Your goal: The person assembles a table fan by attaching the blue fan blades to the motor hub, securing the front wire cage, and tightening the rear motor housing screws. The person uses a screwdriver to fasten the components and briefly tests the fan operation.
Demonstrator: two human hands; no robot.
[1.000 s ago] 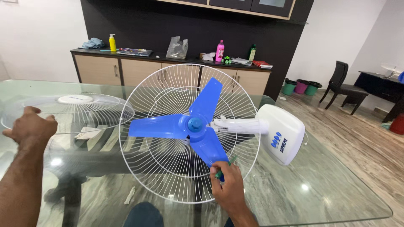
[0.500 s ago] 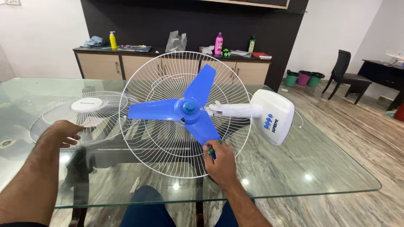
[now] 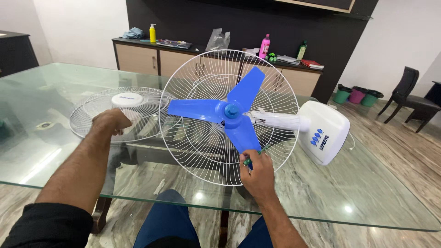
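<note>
Gripping a green screwdriver (image 3: pixel 253 156) below the blue blade (image 3: pixel 242 135), right hand (image 3: pixel 258 174); left hand (image 3: pixel 110 121) clutches the loose grille (image 3: pixel 138 115).

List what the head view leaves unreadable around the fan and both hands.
- Green-handled tool: its tip is hidden by the right hand.
- Left hand on the loose white wire grille: fingers curled under, grip unclear.
- Motor housing behind the blue three-blade propeller: masked by blades and wires.

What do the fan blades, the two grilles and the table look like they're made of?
Fan blades: likely plastic, smooth solid blue.
Rear grille and loose front grille under the left hand: thin white wire, probably coated metal.
Table: clear glass; the floor shows through.
</note>
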